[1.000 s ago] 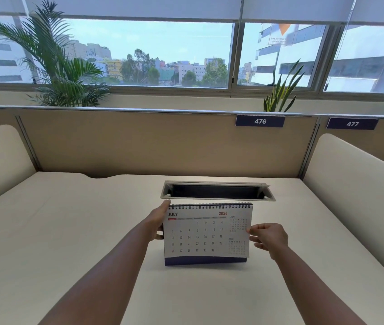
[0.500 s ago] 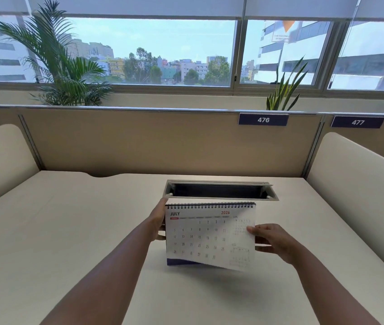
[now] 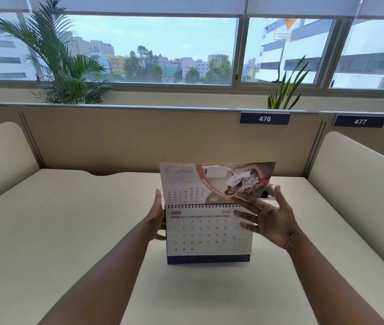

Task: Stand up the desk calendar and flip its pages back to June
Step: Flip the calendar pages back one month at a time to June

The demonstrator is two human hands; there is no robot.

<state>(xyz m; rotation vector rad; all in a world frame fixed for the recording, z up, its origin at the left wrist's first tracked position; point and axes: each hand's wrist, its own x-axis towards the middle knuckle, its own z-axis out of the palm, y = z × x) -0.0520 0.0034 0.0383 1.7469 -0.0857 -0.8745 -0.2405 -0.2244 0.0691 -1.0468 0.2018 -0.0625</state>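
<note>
The desk calendar (image 3: 206,233) stands upright on the cream desk (image 3: 69,231), its front page reading JUNE 2026 above a dark blue base strip. One flipped page (image 3: 216,181) stands up above the spiral binding, its printed back with a photo facing me. My left hand (image 3: 158,216) grips the calendar's left edge near the binding. My right hand (image 3: 266,219) is at the right side with fingers spread, its fingertips touching the lower right of the raised page and overlapping the calendar's right edge.
A tan partition (image 3: 139,137) with plates 476 (image 3: 264,118) and 477 (image 3: 359,121) closes the desk's back. Cream padded dividers stand at the left (image 3: 1,158) and right (image 3: 359,174). Plants stand at the window behind.
The July page has been lifted from its lower right corner and swung up over the binding. June now shows on the front. My right hand has opened out.
</note>
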